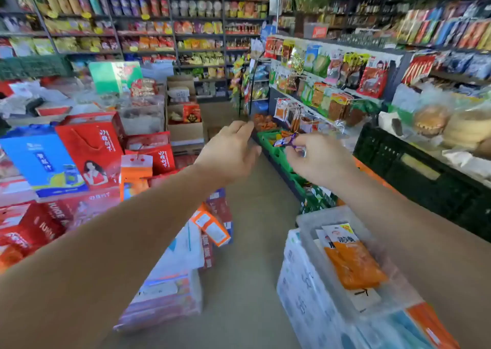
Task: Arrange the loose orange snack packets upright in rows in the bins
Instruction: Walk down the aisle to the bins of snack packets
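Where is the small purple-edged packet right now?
Head view, centre right: the small packet is pinched by the right hand over the green bins, with the open left hand just to its left.

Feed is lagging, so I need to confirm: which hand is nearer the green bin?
Right. The right hand is over the green bin, pinching a small packet; the left hand is open, just off its left side.

Bare left hand (231, 149) and right hand (316, 160); left forearm (119, 242) and right forearm (398, 210) equally bare (edges motion-blurred)
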### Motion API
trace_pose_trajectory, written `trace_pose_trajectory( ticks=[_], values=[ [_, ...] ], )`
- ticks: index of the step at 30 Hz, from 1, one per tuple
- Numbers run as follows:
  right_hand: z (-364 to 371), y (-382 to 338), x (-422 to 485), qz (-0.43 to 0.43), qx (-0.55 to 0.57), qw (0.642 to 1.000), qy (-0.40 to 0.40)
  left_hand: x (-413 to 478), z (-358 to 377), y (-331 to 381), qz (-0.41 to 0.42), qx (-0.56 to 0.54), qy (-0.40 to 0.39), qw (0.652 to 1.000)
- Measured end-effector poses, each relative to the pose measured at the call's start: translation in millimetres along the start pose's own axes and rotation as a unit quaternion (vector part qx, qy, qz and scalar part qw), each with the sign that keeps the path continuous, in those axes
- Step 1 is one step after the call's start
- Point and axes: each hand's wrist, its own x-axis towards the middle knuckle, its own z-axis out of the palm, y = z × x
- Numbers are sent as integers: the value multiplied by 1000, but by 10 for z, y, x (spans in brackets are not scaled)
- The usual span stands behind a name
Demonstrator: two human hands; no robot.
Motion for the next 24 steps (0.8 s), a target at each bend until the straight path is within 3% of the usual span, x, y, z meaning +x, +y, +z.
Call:
trace_pose_trajectory(
  ticks=[4,7,11,24],
  values=[
    [686,213,-220,63,-4,996,-67,-410,688,-260,-59,-41,-88,994],
    [1260,298,-395,100,55,991,-67,-717,1207,-610,-100,-66,-150,981],
    [1969,358,-421,120,72,977,-163,-812,1654,-1133,-182,-76,-200,960],
    [3238,710,1021,214,51,932,-288,361,2504,-2580,-241,-129,-289,917]
  ],
)
